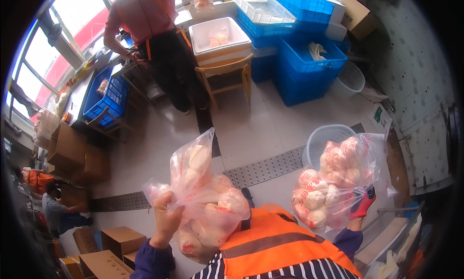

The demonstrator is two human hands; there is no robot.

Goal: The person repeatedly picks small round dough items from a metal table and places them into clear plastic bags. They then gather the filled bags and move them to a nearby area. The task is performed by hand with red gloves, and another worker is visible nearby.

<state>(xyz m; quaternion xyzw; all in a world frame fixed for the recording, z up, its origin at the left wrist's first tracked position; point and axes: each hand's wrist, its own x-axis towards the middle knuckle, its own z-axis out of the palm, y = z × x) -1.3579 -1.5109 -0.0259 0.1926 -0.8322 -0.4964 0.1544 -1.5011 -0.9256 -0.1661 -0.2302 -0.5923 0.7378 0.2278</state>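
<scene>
My left hand (167, 217) is bare and grips the gathered tops of clear plastic bags of round, pale buns (214, 210), which hang beside my orange vest. A red-and-dark glove covers my right hand (362, 203). It holds more clear bags of pale buns (313, 201) by their necks, out to my right. Both sets of bags bear red writing. Beyond the right-hand bags, partly hidden by them, a translucent plastic bin (314, 143) stands on the floor.
A person (145, 32) stands at the window counter. Near them are a white foam box (221, 50) holding a bag, a wooden chair (232, 65) and stacked blue crates (308, 72). Cardboard boxes (119, 239) lie at lower left, near another person (54, 206). Dark perforated drain covers (261, 170) cross the tiled floor.
</scene>
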